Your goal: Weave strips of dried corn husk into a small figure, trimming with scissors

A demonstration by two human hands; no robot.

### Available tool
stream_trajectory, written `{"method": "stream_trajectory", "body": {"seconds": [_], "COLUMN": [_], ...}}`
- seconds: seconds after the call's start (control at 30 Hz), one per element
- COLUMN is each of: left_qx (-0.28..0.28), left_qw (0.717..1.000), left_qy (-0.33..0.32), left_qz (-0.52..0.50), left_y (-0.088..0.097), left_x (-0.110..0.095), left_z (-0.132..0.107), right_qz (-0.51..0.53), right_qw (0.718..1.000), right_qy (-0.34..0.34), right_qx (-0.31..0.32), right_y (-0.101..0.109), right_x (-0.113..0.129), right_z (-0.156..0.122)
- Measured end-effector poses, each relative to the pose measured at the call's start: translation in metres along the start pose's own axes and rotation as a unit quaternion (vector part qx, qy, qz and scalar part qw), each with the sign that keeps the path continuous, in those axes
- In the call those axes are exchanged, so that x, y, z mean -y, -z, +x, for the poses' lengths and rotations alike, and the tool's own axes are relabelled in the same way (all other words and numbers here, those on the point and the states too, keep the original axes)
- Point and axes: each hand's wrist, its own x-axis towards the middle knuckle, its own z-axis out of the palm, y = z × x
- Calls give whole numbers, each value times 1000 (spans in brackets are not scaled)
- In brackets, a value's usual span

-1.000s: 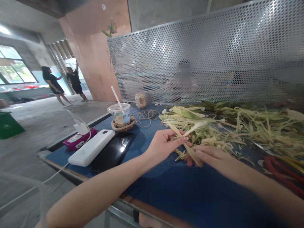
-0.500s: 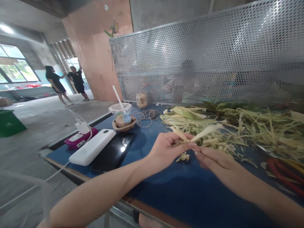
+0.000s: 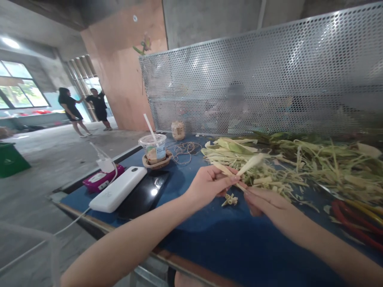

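Pale corn husk strips [image 3: 253, 163] cross between my two hands above the blue tabletop [image 3: 227, 239]. My left hand [image 3: 211, 183] pinches them where they cross, thumb on top. At the lower right end, my right hand [image 3: 265, 199] is closed with its fingertips on the husk. Just beneath the hands a small knotted piece of husk [image 3: 229, 200] lies on the table. Behind them spreads a heap of husks [image 3: 233, 145], some whole and some torn into thin shreds. My fingers hide part of the held strips.
On the left are a white power bank [image 3: 118, 189], a black phone [image 3: 143, 193], a purple power strip [image 3: 103, 179] and a lidded cup [image 3: 153, 149] in a holder. Twine [image 3: 187, 151] trails behind. Red-handled scissors [image 3: 353, 223] lie right. A perforated metal panel [image 3: 191, 87] stands at the back.
My right hand has drawn slightly away from the left, showing more husk between them. The long strip's free end has swung left and looks shorter. The view has tilted up slightly.
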Motion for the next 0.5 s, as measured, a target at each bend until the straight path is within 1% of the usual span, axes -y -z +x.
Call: {"method": "stream_trajectory", "body": {"seconds": [0.07,0.1,0.2,0.27,0.4,0.43,0.5], "left_qx": [28,32,29,39,87,89,83], "left_qw": [999,998,997,996,995,994,993], "left_qy": [40,45,26,26,52,55,58], "left_qz": [-5,6,66,77,4,-16,-56], "left_y": [5,7,11,9,2,0,-1], "left_x": [0,-1,-2,-2,-2,-2,-3], "left_z": [3,3,4,2,-2,-2,-4], "right_qz": [0,-3,-24,-26,59,81,111], "right_qw": [1000,1000,999,999,997,995,990], "right_qy": [-5,-6,8,20,53,63,84], "right_qx": [15,22,39,39,-13,-21,-10], "right_y": [2,3,4,2,-6,-7,-6], "right_x": [-2,-3,-3,-4,-8,-8,-7], "right_z": [2,2,3,3,2,2,1]}}
